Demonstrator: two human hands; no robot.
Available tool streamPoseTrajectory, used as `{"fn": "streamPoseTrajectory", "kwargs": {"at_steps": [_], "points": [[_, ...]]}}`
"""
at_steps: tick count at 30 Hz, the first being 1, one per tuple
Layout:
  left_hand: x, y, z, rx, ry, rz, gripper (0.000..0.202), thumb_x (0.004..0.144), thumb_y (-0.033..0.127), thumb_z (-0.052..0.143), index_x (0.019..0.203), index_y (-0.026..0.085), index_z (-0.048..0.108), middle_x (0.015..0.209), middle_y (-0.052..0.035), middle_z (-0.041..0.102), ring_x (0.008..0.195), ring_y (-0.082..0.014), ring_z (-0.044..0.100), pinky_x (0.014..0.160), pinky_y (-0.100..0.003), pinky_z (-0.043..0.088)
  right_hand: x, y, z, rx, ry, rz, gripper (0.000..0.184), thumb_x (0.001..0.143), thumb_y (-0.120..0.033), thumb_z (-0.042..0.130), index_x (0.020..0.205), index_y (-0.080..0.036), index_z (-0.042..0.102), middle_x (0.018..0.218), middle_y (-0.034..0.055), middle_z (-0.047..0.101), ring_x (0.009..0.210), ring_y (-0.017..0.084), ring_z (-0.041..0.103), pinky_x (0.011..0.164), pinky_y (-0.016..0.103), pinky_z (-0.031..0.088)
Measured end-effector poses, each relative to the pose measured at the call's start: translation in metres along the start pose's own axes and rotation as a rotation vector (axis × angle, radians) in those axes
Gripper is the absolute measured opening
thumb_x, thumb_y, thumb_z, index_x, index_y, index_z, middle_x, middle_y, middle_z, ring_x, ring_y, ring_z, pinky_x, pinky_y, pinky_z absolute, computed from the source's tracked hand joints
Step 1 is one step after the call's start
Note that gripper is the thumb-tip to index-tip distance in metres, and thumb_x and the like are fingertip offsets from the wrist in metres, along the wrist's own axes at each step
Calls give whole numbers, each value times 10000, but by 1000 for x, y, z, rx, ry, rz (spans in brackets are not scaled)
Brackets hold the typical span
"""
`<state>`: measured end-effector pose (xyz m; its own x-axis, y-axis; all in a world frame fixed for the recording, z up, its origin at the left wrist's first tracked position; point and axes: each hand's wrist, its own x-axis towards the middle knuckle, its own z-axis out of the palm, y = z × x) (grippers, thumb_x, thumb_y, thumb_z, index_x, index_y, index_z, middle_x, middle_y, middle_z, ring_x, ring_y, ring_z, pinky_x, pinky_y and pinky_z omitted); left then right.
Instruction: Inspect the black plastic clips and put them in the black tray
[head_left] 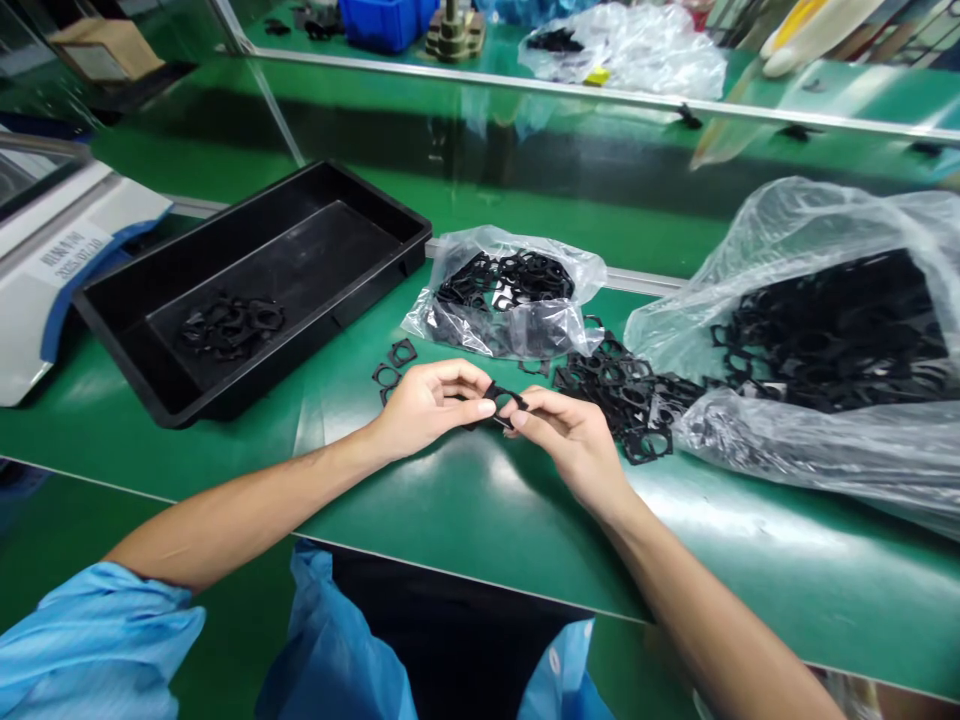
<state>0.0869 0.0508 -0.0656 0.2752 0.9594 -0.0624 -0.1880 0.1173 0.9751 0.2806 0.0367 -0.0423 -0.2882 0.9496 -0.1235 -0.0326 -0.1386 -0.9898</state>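
Between my two hands, just above the green table, is a small black plastic frame (pixel 505 396) with a round hole. My left hand (pixel 435 405) pinches its left side, thumb in front. The right side is pinched by the thumb and fingers of my right hand (pixel 570 435). Fingers cover parts of the frame, so I cannot tell if it is one piece or two. Several loose black frames (pixel 402 352) lie left of my left hand. A heap of similar frames (pixel 611 385) spreads out beyond my right hand.
A black tray (pixel 375 295) at the left holds a small pile of black parts (pixel 229 327). Behind my hands sits a clear bag (pixel 487 335) of frames. A larger open plastic bag (pixel 795 440) with many parts fills the right. A white-and-blue machine (pixel 90 270) stands far left.
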Motion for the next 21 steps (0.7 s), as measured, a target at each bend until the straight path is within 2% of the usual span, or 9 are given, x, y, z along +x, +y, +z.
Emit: {"fn": "streamPoseTrajectory", "kwargs": {"at_steps": [4, 13, 21], "points": [[1, 0, 0, -7, -1, 10, 297, 676, 312, 890, 786, 131, 682, 720, -6, 693, 670, -108, 648, 678, -225, 541, 1, 3, -1, 65, -15, 25, 263, 745, -453, 842, 773, -201, 771, 851, 28, 712, 668, 128, 620, 730, 299, 566], [0, -1, -3, 4, 20, -23, 342, 656, 325, 905, 871, 125, 728, 786, -44, 752, 714, -152, 712, 717, -267, 587, 0, 1, -1, -55, 5, -20, 314, 789, -510, 796, 733, -203, 764, 801, 40, 703, 727, 162, 658, 743, 306, 581], [1, -1, -3, -81, -29, -74, 372, 670, 334, 905, 913, 111, 733, 788, -63, 772, 701, -173, 745, 718, -287, 625, 0, 3, -1, 51, -20, 0, 221, 807, -418, 797, 780, -199, 786, 747, 10, 677, 673, 128, 621, 722, 274, 531]]}}
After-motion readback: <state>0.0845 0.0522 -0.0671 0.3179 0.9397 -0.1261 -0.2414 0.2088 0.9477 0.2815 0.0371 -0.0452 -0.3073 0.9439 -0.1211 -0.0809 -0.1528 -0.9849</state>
